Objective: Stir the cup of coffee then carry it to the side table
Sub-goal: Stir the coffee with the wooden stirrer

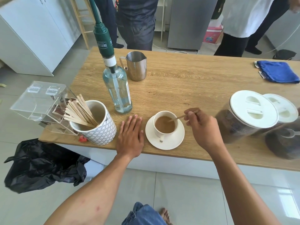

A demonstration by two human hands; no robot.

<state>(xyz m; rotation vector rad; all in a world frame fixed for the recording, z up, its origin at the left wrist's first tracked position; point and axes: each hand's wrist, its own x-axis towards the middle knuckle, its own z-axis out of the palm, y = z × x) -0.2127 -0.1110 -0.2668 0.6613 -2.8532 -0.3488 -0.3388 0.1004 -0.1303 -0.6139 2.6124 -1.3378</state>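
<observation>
A white cup [158, 133] of light brown coffee stands on a white saucer [177, 140] near the front edge of the wooden table [194, 82]. My right hand [203, 127] pinches a thin wooden stir stick [177, 117] whose lower end dips into the coffee. My left hand [130, 135] lies flat on the table just left of the saucer, fingers spread, holding nothing.
A patterned white holder [99, 132] full of wooden sticks sits left of my hand, beside a clear acrylic box [40, 101]. Behind stand a pump bottle [118, 93] and steel jug [137, 66]. Lidded jars [246, 117] crowd the right; a blue cloth [277, 71] lies far right. Two people stand beyond the table.
</observation>
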